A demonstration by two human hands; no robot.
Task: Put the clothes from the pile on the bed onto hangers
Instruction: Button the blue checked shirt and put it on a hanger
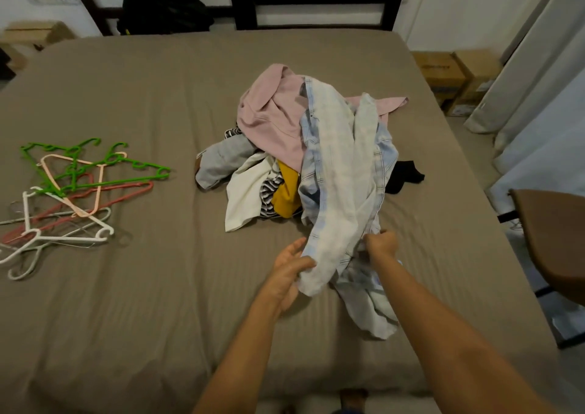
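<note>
**A:** What do the person's hands have?

**B:** The left hand [289,271] has its fingers closed on the near end of a pale blue-and-white checked cotton shirt [335,192]. The right hand [381,244] is clenched in the cloth just beside it.

**A:** And the hangers?

**B:** The tangled coloured plastic hangers [79,185] lie well apart, on the left of the brown-sheeted bed [158,302].

**A:** How will the shirt handle?

**B:** Probably light, limp and quick to snag, since its far part drapes over the mixed pile of clothes [272,119]. The collar or shoulders would give a better hold.
</note>
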